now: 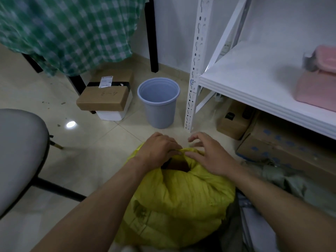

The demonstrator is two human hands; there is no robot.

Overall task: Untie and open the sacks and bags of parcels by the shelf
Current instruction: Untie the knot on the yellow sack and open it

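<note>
The gathered rim of the yellow sack [181,197] is gripped by the left hand [160,150], while the right hand [209,158] is laid on it, fingers spread and loose. The sack is parked just beside the white shelf [197,70]. A dark gap shows at the mouth, so opening is judged under way. Next, the rim wants pulling wider.

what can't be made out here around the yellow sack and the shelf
Head view:
- Contents of the yellow sack: only a dark gap at the mouth shows.
- Its tie: hidden under the left hand.
- The pink thing on the shelf: blurred, cut by the right edge.
- The box label: too small to read.
</note>
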